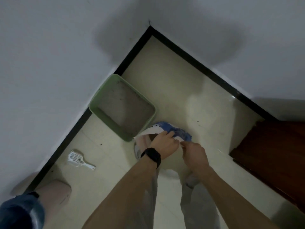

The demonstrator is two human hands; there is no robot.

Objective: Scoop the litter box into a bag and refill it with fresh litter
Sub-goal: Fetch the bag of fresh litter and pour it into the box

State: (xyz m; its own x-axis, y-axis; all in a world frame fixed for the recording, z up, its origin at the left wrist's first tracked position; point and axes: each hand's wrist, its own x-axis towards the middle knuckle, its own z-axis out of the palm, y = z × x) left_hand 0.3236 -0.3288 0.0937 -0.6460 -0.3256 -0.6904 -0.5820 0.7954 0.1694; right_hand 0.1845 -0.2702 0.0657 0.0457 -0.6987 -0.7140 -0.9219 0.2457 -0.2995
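Left hand (165, 143) and right hand (194, 154) grip litter bag (180, 132); print unreadable.

Mouth of white-and-blue litter bag (179, 133) hidden behind left hand (165, 143) and right hand (193, 154), its print too blurred to read, brown wooden door (272, 154) cut off at right edge, specks in green litter box (109, 117) too small to tell

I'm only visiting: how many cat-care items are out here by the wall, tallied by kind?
Green plastic litter box: 1
White slotted plastic scoop: 1
Blue and white bag: 1
Total: 3
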